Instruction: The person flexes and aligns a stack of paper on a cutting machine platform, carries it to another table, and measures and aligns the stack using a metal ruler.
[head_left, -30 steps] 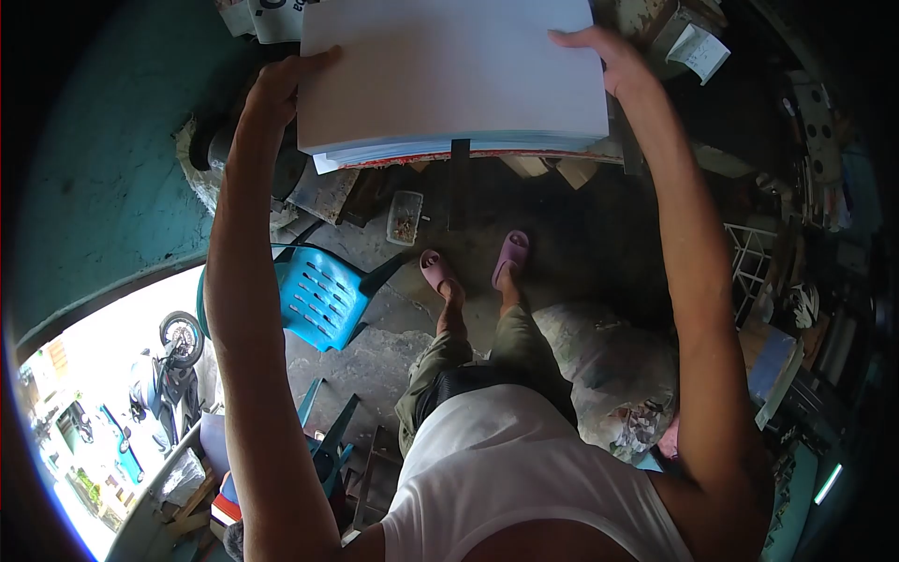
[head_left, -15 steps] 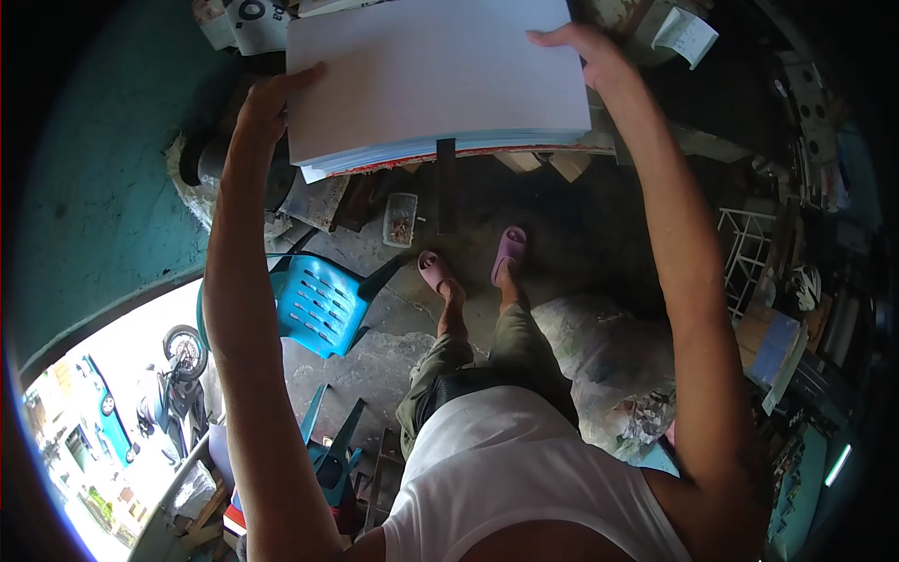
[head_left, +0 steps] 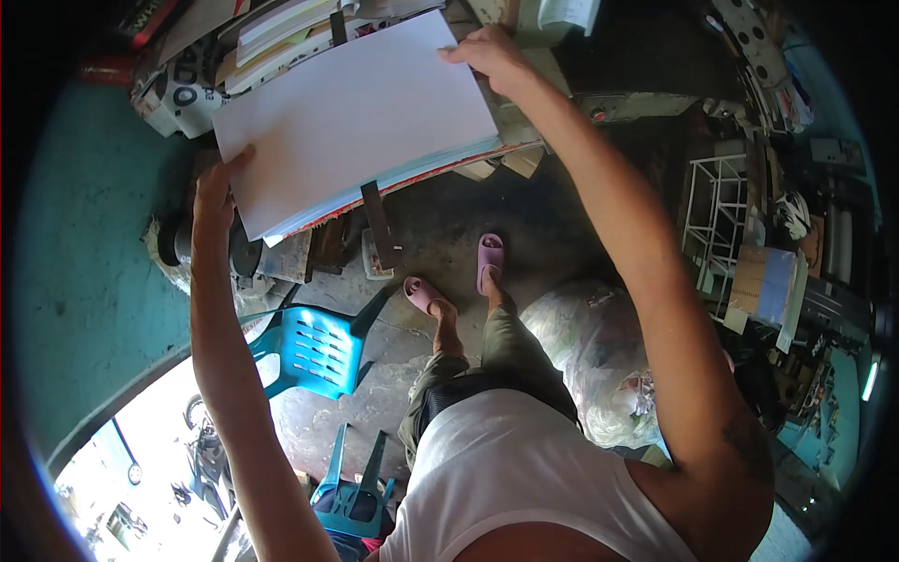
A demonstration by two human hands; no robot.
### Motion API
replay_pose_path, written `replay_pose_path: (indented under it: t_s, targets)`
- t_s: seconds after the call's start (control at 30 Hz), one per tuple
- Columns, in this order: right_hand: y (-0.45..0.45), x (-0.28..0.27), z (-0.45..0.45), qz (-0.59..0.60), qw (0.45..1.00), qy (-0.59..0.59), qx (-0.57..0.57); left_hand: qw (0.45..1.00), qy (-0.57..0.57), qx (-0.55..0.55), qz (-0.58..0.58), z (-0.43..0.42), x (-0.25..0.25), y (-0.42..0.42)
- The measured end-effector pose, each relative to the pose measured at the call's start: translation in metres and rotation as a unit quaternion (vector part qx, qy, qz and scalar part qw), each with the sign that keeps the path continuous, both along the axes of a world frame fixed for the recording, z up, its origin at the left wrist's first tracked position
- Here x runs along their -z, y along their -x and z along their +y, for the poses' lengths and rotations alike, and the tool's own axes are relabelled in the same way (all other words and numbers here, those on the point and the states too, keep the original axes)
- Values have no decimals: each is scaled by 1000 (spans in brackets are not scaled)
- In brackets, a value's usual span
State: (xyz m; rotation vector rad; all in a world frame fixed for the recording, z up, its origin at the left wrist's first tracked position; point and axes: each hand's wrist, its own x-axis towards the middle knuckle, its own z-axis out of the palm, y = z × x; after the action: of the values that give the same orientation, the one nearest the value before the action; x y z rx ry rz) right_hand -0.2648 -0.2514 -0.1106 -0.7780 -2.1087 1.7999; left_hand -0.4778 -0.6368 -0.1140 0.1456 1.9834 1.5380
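Observation:
A thick stack of large white paper sheets (head_left: 351,126) lies at the front edge of a work surface, bluish layers showing along its near side. My left hand (head_left: 217,185) grips its left end, thumb on top and the other fingers mostly hidden beside the edge. At the far right corner, my right hand (head_left: 490,58) holds the stack with the thumb over the top sheet and the fingers bent at the side. A dark flat bar (head_left: 379,220) sticks out from under the stack's near edge.
Behind the stack are piled papers and books (head_left: 281,42) and a printed white bag (head_left: 178,98). A blue plastic chair (head_left: 323,351) stands at lower left. A large plastic sack (head_left: 595,356) rests right of my legs. A white wire rack (head_left: 716,220) is farther right.
The view has turned, so the stack now appears tilted and farther left. Both hands stay on the stack; my right hand sits nearer its far right corner.

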Motion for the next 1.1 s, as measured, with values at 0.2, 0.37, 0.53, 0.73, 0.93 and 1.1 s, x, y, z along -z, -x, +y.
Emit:
replay_pose_path:
  t_s: [0.2,0.37,0.53,0.73,0.93,1.1]
  targets:
    - [-5,-6,-8,-49,997,-26,60,999,44,-9,-9,7,-14,-9]
    - [-5,-5,-11,-64,994,-74,55,997,61,26,-27,6,-18,-10]
    - [-2,-5,-6,-112,981,-153,45,998,51,34,-18,-1,-2,3]
    - [-2,15,-4,-32,988,-133,65,997,50,39,-32,-3,5,8]
    - [-6,0,-8,-63,994,-79,50,997,52,42,-41,-5,12,17]
    - [-5,2,-12,-68,989,-115,62,997,48,47,-33,-6,9,10]
